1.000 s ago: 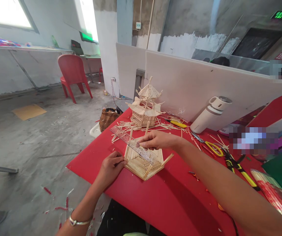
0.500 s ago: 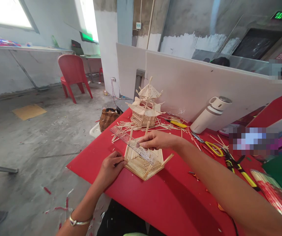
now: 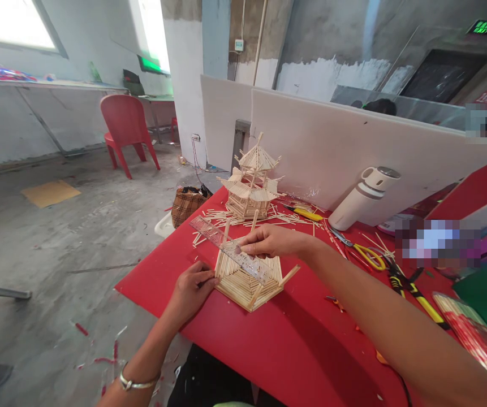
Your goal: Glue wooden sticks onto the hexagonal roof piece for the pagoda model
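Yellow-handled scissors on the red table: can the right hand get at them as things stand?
Probably yes. The scissors lie in the open just right of the right hand, nothing on top, but that hand is pressing the ruler.

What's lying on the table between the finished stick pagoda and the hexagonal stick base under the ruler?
In the head view, loose wooden sticks lie scattered on the red table between the pagoda and the hexagonal base; the clear ruler also crosses that stretch.
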A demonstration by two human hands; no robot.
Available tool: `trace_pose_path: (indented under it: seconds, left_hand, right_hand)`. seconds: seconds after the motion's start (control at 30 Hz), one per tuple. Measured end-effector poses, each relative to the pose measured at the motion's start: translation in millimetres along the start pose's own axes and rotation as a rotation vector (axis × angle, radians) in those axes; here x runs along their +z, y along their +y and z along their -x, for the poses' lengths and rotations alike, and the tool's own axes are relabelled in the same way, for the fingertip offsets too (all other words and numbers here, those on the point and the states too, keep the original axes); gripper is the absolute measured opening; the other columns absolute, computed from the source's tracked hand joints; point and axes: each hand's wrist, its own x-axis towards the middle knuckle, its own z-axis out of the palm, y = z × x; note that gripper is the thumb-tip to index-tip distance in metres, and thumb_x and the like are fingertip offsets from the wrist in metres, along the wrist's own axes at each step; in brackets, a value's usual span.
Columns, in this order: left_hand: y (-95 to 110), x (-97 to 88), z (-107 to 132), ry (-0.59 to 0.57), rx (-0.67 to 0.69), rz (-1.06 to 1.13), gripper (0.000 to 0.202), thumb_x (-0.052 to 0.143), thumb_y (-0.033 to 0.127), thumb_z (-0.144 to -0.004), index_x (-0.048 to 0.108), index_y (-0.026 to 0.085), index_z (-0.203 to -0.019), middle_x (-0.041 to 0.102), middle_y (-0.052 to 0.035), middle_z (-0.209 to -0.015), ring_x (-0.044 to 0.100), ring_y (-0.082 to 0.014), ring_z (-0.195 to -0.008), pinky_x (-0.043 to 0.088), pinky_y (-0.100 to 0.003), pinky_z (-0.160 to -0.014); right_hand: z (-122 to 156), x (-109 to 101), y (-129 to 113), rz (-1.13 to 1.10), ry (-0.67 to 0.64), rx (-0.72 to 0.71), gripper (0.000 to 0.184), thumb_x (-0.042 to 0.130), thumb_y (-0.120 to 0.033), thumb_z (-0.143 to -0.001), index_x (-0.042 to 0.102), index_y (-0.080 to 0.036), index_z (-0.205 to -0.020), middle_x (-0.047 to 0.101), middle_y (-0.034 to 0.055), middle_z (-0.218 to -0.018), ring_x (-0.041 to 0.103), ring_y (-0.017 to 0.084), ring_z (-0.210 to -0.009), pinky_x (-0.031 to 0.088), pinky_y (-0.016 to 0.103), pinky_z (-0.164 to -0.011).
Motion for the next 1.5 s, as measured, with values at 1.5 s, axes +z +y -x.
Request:
trace_pose_path:
  seconds: [1.5]
  left_hand:
    - [127, -64.4, -3, -0.164, -0.593, 1.062, 0.051, 0.075, 0.062, -0.066, 0.071, 0.012, -0.072, 0.059, -0.0015, -0.054, 0.029, 0.0000, -0.030, 0.018, -0.014, -0.029]
  right_hand:
    - [64, 23, -68, 0.649, 0.419, -0.888, 0.022, 0.052, -0.018, -0.096, 0.073, -0.019, -0.103, 0.070, 0.0072, -0.110, 0.065, 0.015, -0.096, 0.052, 0.032, -0.086]
